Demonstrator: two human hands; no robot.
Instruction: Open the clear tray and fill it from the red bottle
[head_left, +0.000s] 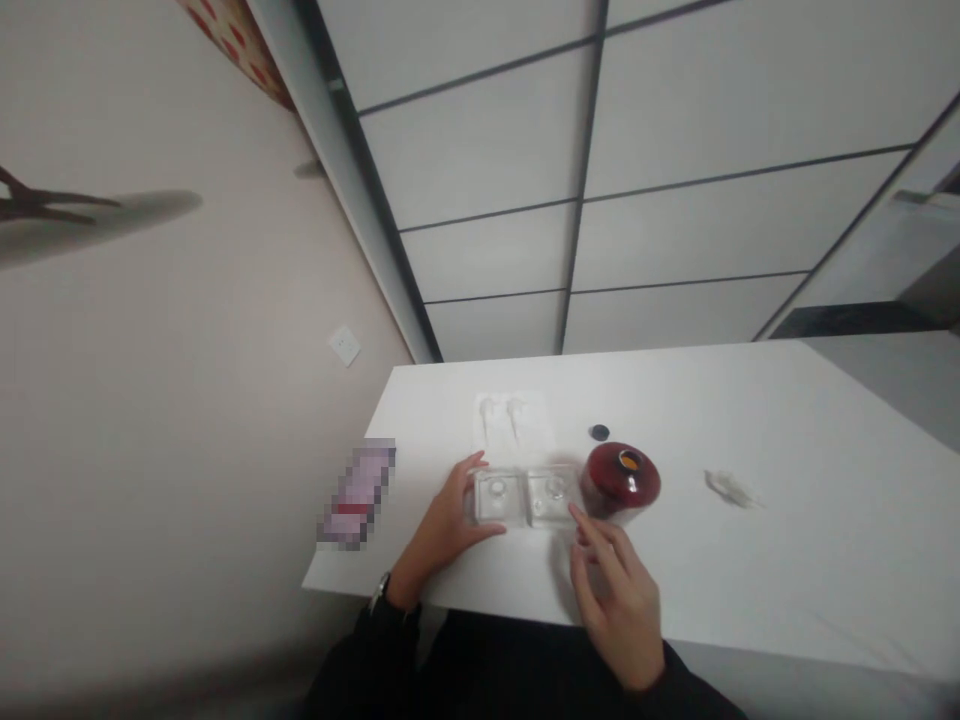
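Two clear square bottles stand side by side near the table's front, each with a round neck on top. My left hand is wrapped round the sides of the left clear bottle, thumb at the front and fingers behind. By the front right corner of the right clear bottle is my right hand. Its index finger reaches to that corner, while the thumb and other fingers are loosely bent and apart. Just to the right sits a dark red rounded bottle, its round top opening showing orange inside.
Behind the bottles, two white pump heads lie on a pale sheet. A small black cap rests near the red bottle. A crumpled whitish piece lies to the right. A blurred pink-purple item is at the table's left edge.
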